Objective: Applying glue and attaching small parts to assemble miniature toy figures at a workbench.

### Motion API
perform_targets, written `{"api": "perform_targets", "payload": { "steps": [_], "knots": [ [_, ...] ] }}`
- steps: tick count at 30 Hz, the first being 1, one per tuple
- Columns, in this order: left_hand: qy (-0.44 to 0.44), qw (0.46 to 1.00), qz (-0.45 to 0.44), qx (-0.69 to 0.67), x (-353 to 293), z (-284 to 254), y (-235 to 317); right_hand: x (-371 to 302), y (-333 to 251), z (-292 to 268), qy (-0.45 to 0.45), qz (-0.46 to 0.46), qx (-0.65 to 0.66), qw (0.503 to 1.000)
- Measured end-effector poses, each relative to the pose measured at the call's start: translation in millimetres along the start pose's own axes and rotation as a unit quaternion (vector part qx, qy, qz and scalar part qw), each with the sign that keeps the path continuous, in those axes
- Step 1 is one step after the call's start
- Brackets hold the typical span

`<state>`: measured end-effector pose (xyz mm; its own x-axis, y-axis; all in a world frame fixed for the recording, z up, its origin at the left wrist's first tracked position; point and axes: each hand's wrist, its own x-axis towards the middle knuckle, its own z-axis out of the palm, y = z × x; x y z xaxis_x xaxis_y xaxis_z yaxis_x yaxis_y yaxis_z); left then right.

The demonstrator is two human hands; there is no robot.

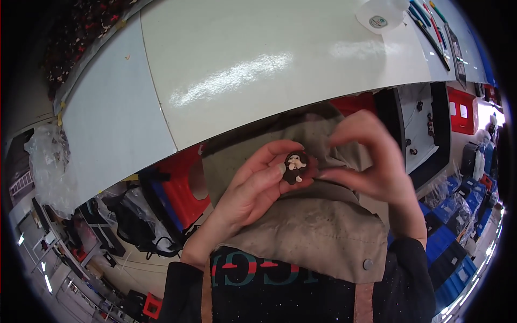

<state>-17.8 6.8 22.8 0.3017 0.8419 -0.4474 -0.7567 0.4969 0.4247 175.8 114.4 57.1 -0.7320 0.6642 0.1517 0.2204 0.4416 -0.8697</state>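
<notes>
A pale, glossy surface (231, 54) stretches across the upper part of the view, its near edge curving; a seam divides a bluish left section (107, 118) from the broad whiter one, where light glares in streaks; a tiny crumb (127, 56) lies on the left section; at the far right end sit a white container (367, 16) with a round label, and beside it several slim tools (435, 40), blue, red and dark, lying lengthwise near one another.

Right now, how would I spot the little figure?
Below the edge of the white table, find the tan apron. Over it, the left hand holds the figure, brown with pale bits. Unlike the small dark pieces in the tray, it's in a hand.
</notes>
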Motion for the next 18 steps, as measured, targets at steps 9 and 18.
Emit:
{"api": "perform_targets", "payload": {
  "steps": [9, 18],
  "knots": [
    [-0.058, 0.998, 0.032, -0.007, -0.8, 1.0, -7.6, -8.7, 4.4, 26.5, 0.048, -0.032, 0.057, 0.997],
    [-0.034, 0.999, 0.035, 0.009, -1.6, -0.9, -12.3, -9.5, 4.1, 30.5, 0.071, -0.065, 0.026, 0.995]
  ]
}}
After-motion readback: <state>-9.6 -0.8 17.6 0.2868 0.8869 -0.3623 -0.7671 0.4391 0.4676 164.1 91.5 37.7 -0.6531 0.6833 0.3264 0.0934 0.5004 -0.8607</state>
